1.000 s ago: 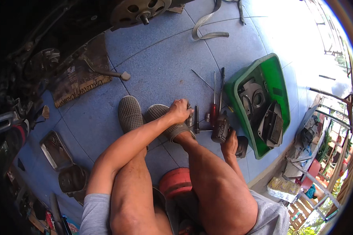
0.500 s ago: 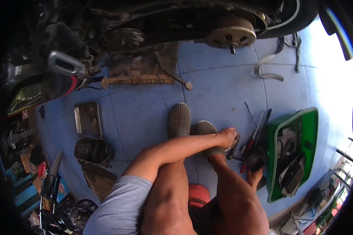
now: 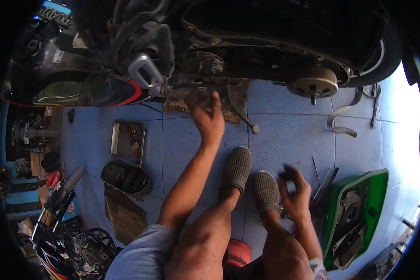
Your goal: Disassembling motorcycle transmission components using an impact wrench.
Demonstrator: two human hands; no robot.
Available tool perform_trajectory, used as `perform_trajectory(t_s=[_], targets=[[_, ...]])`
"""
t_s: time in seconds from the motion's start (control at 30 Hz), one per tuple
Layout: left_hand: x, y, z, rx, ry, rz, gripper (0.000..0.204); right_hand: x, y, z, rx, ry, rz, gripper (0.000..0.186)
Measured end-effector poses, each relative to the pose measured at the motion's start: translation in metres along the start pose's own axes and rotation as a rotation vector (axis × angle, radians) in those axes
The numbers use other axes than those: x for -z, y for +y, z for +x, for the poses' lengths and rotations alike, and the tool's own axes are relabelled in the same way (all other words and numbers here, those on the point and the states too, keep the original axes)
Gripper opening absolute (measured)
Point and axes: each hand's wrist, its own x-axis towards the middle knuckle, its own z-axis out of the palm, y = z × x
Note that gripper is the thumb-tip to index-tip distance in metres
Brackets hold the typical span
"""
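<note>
My left hand (image 3: 207, 116) reaches forward, just below the engine (image 3: 205, 63) of a motor scooter. Its thumb stands apart from the other fingers, which are blurred, and I see nothing held. Over the floor right of my shoes, my right hand (image 3: 298, 193) is curled. A dark, smeared shape (image 3: 290, 173) is at its fingertips; what it is I cannot make out. A bell-shaped metal clutch drum (image 3: 312, 84) shows on the scooter's right side, its shaft end pointing towards me. Screwdriver-like tools (image 3: 321, 189) lie beyond my right hand.
A green plastic bin (image 3: 384, 186) of parts stands at the right. To the left are a metal tray (image 3: 114, 140) with small parts and a dark cover (image 3: 126, 177). A kick lever (image 3: 240, 114) juts out over cardboard (image 3: 231, 115). A strap (image 3: 343, 130) lies right of it.
My left hand has left the tools by my right shoe and moved forward and left to the scooter. My right hand has come up and forward. The view has shifted.
</note>
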Motion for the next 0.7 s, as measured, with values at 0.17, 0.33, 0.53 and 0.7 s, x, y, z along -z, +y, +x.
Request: perform_trajectory(t_s=[0.17,0.33,0.53,0.7], targets=[[0.012,-0.004,0.043,-0.083,0.160,0.135,0.039,-0.070,-0.072,0.138,0.547,0.172,0.153,0.040],[0.002,0.004,0.054,-0.132,0.210,0.343,0.050,-0.110,-0.105,0.206,0.699,0.354,0.017,0.040],[0.001,0.001,0.054,-0.100,0.177,0.200,0.046,-0.115,-0.103,0.232,0.560,0.091,0.022,0.029],[0.000,-0.016,0.056,-0.006,0.128,0.229,0.048,-0.113,-0.103,0.248,0.592,-0.167,0.191,0.033]])
